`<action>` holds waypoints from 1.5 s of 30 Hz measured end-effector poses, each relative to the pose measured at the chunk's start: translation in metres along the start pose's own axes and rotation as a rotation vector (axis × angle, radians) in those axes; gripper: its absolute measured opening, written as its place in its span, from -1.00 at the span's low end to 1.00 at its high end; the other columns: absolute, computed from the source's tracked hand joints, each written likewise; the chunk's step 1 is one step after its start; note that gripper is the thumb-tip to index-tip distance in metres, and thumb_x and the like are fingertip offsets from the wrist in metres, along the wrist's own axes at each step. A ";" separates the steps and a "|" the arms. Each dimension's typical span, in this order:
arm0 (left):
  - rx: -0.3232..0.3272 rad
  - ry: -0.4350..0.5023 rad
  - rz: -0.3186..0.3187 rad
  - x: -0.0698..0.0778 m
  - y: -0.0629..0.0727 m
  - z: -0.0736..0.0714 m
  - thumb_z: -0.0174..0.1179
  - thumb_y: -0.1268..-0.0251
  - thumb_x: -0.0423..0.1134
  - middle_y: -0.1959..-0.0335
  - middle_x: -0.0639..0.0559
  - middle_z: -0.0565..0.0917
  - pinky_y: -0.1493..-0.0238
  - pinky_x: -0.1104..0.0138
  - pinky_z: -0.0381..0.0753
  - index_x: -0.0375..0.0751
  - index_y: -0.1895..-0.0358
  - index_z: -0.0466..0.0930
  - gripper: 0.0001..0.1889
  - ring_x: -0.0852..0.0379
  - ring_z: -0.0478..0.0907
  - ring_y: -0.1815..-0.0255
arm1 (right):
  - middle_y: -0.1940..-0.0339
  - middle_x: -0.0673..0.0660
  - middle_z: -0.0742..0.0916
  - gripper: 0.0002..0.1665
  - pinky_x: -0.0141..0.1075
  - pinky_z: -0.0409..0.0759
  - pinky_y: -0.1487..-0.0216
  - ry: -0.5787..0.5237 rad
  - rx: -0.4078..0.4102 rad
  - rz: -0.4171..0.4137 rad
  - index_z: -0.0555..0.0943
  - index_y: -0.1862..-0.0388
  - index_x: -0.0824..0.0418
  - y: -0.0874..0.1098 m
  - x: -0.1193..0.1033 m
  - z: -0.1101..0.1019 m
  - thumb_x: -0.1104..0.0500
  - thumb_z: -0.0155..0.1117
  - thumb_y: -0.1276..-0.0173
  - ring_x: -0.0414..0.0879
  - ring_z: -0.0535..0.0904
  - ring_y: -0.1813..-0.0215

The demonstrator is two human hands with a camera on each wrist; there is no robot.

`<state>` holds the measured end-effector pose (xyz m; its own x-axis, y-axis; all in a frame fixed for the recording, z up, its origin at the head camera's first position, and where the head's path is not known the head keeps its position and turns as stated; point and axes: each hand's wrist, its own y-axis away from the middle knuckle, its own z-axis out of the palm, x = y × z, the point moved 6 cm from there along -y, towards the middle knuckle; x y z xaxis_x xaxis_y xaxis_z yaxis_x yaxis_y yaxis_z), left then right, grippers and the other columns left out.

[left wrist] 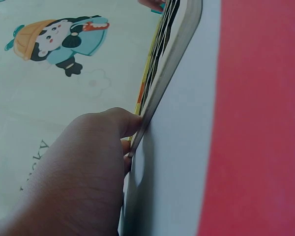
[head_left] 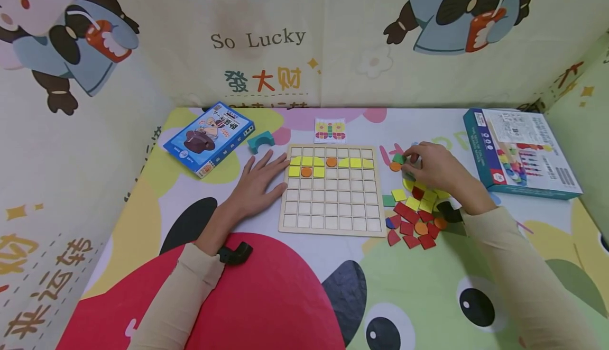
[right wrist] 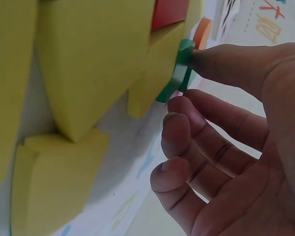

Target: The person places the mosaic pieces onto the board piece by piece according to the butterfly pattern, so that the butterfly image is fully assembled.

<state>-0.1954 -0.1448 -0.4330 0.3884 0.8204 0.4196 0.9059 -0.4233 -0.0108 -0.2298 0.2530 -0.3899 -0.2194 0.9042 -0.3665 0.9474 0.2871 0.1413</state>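
Note:
My left hand (head_left: 257, 189) lies spread on the tabletop at the left edge of a wooden grid board (head_left: 331, 208). Thumb and fingertips touch that edge, as the left wrist view also shows. Yellow pieces (head_left: 356, 163) and two orange discs (head_left: 306, 172) sit in the board's upper rows. To the right of the board, my right hand (head_left: 435, 167) has its fingers curled, thumb and forefinger pinching a small green piece (right wrist: 177, 73). An orange disc (head_left: 395, 166) lies beside these fingertips. Under and below the hand are loose yellow pieces (head_left: 426, 204) and red pieces (head_left: 406, 212).
A butterfly pattern card (head_left: 330, 130) lies behind the board. A blue box (head_left: 209, 137) and a teal arch block (head_left: 260, 141) are at the back left. A larger box (head_left: 523, 152) stands at the right. A green piece (head_left: 388, 201) lies near the board's right edge.

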 end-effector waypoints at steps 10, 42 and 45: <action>0.002 0.001 0.002 0.001 0.000 0.000 0.06 -0.54 0.20 -0.77 0.17 0.16 -0.77 -0.24 -0.34 0.15 -0.69 0.21 -0.27 -0.06 -0.17 -0.85 | 0.05 0.35 0.71 -0.53 0.09 0.72 -0.04 0.004 0.003 0.016 0.68 -0.21 0.38 -0.006 0.004 0.003 0.09 0.41 -0.47 0.18 0.58 0.01; -0.004 0.011 -0.004 0.000 0.001 -0.001 0.05 -0.54 0.21 -0.77 0.16 0.15 -0.78 -0.24 -0.35 0.14 -0.69 0.21 -0.27 -0.06 -0.18 -0.85 | 0.09 0.19 0.74 -0.63 -0.10 0.79 0.07 0.072 -0.003 -0.281 0.75 -0.08 0.30 -0.023 -0.122 0.034 0.10 0.45 -0.43 0.00 0.66 0.15; -0.002 0.013 -0.004 0.000 0.001 -0.002 0.05 -0.54 0.21 -0.77 0.17 0.15 -0.78 -0.24 -0.35 0.14 -0.69 0.22 -0.27 -0.06 -0.18 -0.85 | 0.07 0.18 0.74 -0.63 -0.14 0.77 0.11 0.070 -0.005 -0.299 0.75 -0.10 0.27 -0.025 -0.132 0.039 0.09 0.45 -0.43 -0.02 0.65 0.18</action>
<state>-0.1944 -0.1457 -0.4313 0.3822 0.8170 0.4317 0.9071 -0.4208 -0.0067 -0.2158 0.1142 -0.3808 -0.5037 0.7989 -0.3287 0.8374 0.5450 0.0417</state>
